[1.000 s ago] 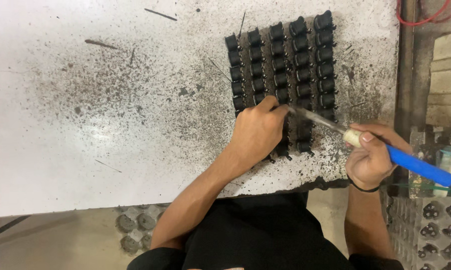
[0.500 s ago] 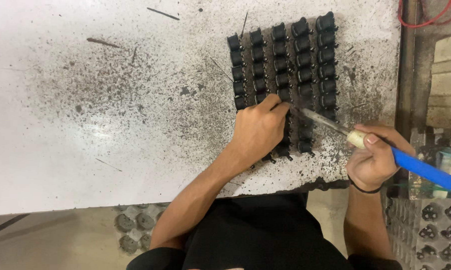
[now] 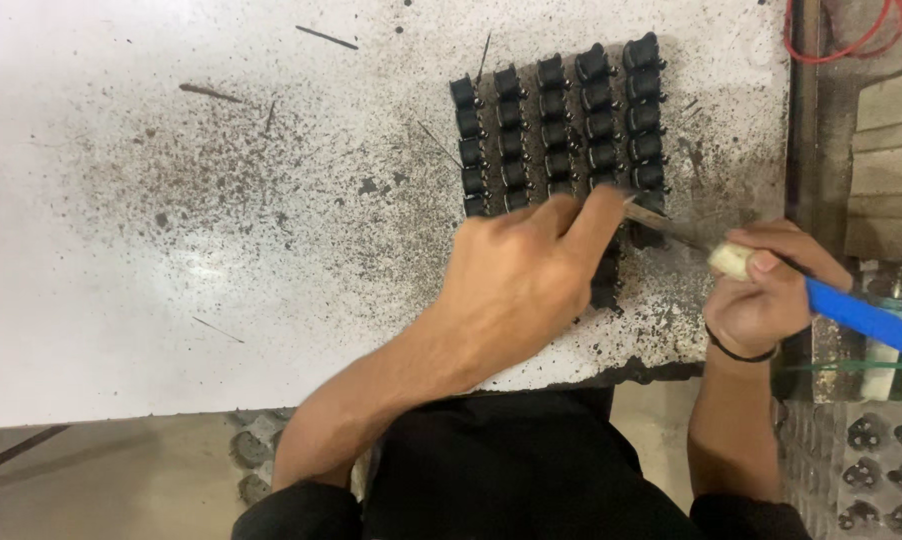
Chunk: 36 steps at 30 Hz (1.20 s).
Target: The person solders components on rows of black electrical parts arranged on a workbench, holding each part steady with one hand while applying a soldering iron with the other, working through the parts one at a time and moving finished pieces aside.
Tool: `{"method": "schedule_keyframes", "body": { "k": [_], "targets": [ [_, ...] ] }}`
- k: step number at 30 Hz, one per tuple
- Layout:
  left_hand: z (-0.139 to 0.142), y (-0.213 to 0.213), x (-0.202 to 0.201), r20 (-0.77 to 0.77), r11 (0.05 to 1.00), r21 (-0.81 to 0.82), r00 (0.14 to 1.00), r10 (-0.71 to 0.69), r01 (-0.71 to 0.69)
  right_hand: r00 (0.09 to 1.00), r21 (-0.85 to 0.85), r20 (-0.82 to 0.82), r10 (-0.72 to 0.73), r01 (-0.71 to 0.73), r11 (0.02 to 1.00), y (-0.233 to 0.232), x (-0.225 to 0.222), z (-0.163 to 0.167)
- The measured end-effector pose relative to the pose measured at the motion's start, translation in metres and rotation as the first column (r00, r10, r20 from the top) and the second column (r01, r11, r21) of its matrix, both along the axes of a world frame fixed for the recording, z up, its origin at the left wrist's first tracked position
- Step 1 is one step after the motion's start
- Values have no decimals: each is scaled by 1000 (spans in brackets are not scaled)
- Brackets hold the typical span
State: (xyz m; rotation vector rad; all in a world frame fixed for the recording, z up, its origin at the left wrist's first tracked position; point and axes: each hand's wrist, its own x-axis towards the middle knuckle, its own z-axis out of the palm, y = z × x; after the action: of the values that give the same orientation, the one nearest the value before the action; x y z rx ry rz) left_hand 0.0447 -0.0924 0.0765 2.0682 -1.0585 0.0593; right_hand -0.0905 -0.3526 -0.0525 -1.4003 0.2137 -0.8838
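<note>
Several small black plastic parts (image 3: 561,120) stand in neat rows on a white, soot-stained worktable (image 3: 221,230). My left hand (image 3: 521,275) rests on the near rows, fingers pressing down on the parts and covering some of them. My right hand (image 3: 771,290) grips a blue-handled soldering iron (image 3: 861,315); its metal tip (image 3: 646,213) points left and meets the parts right beside my left fingertips.
The table's right edge borders a dark rail with a red wire (image 3: 831,45) above. A tray of black round parts (image 3: 871,460) sits at the lower right, with pale bottles (image 3: 896,360) near it. Grey moulded pieces (image 3: 256,460) lie on the floor below the table edge.
My left hand has slid a little to the right along the near rows. The soldering iron tip has stayed near the same parts, close to my left fingers.
</note>
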Motion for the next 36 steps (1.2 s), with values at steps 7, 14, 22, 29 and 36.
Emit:
{"method": "schedule_keyframes", "body": {
  "k": [7, 14, 22, 29, 36],
  "targets": [
    [-29, -25, 23, 158, 983, -56, 970, 184, -177, 997, -166, 62, -39, 48, 985, 7, 14, -24],
    [-93, -24, 15, -14, 977, 120, 983, 180, -178, 1000, -159, 6, 26, -25, 987, 9, 18, -14],
    [-97, -34, 34, -66, 973, 220, 994, 83, -66, 998, -151, 16, 59, -56, 987, 11, 21, -17],
    [-103, -37, 23, -19, 979, 179, 995, 97, -92, 999, -96, 20, 32, -30, 995, 12, 18, -26],
    [-102, -32, 23, -103, 991, 81, 988, 117, -109, 999, -45, -45, 29, -31, 999, 19, 13, -21]
  ]
}}
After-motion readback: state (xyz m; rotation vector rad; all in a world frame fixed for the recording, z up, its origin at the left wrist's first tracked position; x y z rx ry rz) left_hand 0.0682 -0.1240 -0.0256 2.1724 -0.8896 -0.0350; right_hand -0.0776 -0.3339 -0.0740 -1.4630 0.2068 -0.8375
